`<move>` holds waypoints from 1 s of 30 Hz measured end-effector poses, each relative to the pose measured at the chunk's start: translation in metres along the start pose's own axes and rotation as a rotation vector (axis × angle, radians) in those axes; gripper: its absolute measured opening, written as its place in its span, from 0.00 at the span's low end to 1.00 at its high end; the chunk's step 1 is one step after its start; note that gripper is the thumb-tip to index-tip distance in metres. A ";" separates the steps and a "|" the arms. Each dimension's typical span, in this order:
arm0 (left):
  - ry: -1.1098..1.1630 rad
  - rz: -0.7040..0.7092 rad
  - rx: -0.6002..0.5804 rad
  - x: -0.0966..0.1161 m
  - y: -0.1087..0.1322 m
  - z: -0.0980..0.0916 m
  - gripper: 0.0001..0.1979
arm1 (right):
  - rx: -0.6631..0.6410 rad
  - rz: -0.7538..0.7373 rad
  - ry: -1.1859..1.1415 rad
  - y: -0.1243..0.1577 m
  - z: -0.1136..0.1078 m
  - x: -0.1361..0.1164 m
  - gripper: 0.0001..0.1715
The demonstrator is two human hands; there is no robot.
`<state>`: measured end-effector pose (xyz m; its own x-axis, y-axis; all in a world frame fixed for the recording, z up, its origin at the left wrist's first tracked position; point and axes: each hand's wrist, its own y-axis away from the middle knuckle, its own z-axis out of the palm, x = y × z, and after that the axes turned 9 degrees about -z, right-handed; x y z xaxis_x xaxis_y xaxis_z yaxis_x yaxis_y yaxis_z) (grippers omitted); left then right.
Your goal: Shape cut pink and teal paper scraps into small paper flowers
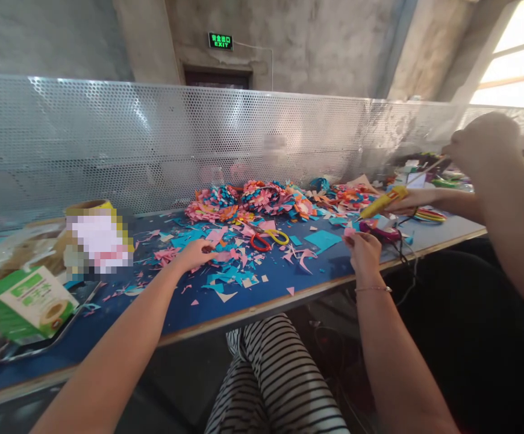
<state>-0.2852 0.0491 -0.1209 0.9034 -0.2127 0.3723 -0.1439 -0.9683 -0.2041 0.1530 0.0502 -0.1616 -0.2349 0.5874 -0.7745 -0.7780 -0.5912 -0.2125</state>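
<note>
My left hand (195,254) reaches into the heap of pink and blue paper scraps (230,274) on the blue tabletop. A gap shows between its curved fingers and thumb, beside a pink piece in the heap. Near the table's front edge, my right hand (365,248) is closed in a pinch on a small pink paper piece (349,232). Between my hands lie scissors (262,242) with one red and one yellow handle loop. A flat blue paper sheet (323,240) rests left of my right hand. Layered paper flowers (266,200) are piled behind the scraps.
At right, a co-worker's hands hold a yellow glue gun (383,202) and a thin stick (427,171), close to my right hand. A green and white carton (29,304) stands at left near a roll of tape (88,206). A perforated metal screen (153,141) borders the table's back.
</note>
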 end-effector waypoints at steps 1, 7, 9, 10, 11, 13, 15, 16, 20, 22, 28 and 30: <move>-0.002 0.005 0.001 -0.001 0.000 0.000 0.17 | 0.002 0.004 0.003 0.000 -0.001 -0.001 0.10; -0.017 0.006 -0.007 0.001 0.000 -0.001 0.16 | 0.080 -0.011 -0.034 -0.001 0.000 0.000 0.15; -0.015 -0.001 -0.010 0.003 0.000 -0.002 0.17 | 0.121 -0.038 -0.051 0.000 0.000 0.000 0.18; -0.013 -0.003 -0.011 0.003 0.001 -0.002 0.17 | 0.131 -0.048 -0.058 0.001 -0.001 0.000 0.20; -0.010 -0.006 -0.012 0.004 0.001 -0.002 0.17 | 0.130 -0.058 -0.064 0.002 -0.002 -0.001 0.21; -0.005 -0.013 -0.011 0.005 0.001 -0.002 0.17 | 0.121 -0.078 -0.078 0.004 -0.003 -0.002 0.23; -0.004 -0.013 -0.010 0.005 0.001 -0.002 0.17 | 0.120 -0.097 -0.086 0.006 -0.005 -0.002 0.24; -0.007 -0.008 -0.011 0.004 0.001 -0.002 0.17 | 0.126 -0.104 -0.084 0.007 -0.005 -0.002 0.24; -0.035 0.007 -0.016 0.004 0.001 -0.003 0.16 | 0.131 -0.099 -0.061 0.007 -0.005 -0.001 0.25; -0.049 0.005 -0.010 0.004 0.001 -0.003 0.16 | 0.121 -0.103 -0.075 0.008 -0.005 -0.001 0.26; -0.020 -0.001 -0.016 0.003 0.000 -0.002 0.18 | 0.113 -0.119 -0.116 0.010 -0.008 -0.002 0.26; -0.013 -0.004 -0.014 0.002 0.000 -0.002 0.17 | 0.114 -0.125 -0.113 0.010 -0.008 -0.002 0.25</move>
<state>-0.2843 0.0486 -0.1189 0.9092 -0.2075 0.3610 -0.1460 -0.9708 -0.1903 0.1500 0.0383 -0.1670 -0.1915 0.7146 -0.6729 -0.8644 -0.4475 -0.2292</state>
